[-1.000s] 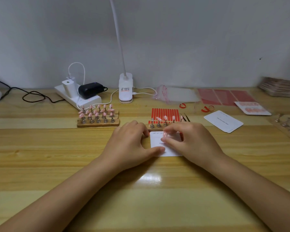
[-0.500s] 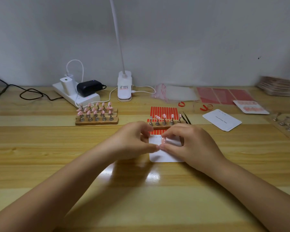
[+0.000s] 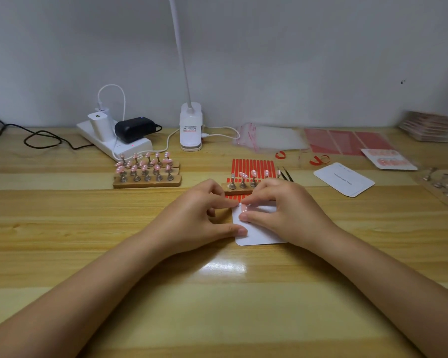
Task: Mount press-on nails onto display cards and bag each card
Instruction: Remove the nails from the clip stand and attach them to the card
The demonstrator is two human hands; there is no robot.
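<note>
While our right hand (image 3: 287, 210) bends over the upper left corner of the white display card (image 3: 259, 232), the pink press-on nail (image 3: 244, 208) sits pinched at its thumb and forefinger tips, right at the card's top edge. Our left hand (image 3: 199, 218) is curled too: its forefinger meets the same nail from the left, and its thumb (image 3: 237, 231) presses flat on the card's left edge just below. So the nail lies between our two hands, touching both, with the right hand holding it and the left steadying.

We judge the coming move turns on the nail's long axis. It appears to run away from us, roughly parallel to the card's short left edge, though the nail is small and partly covered by our fingertips, so we cannot be sure of its exact tilt. Pressing it down should go straight beneath the right fingertips, with no reach to either side.

Just beyond our knuckles stands the small wooden holder (image 3: 237, 188), carrying the remaining nails on metal stems over a red striped adhesive sheet (image 3: 252, 165). It is nearer the right hand, nearly touching its knuckles. A fuller holder (image 3: 146, 180) lies well off beyond the left hand. Spare cards (image 3: 344, 179) and clear bags (image 3: 272, 138) wait farther out past the right hand, so bagging looks some way off.
</note>
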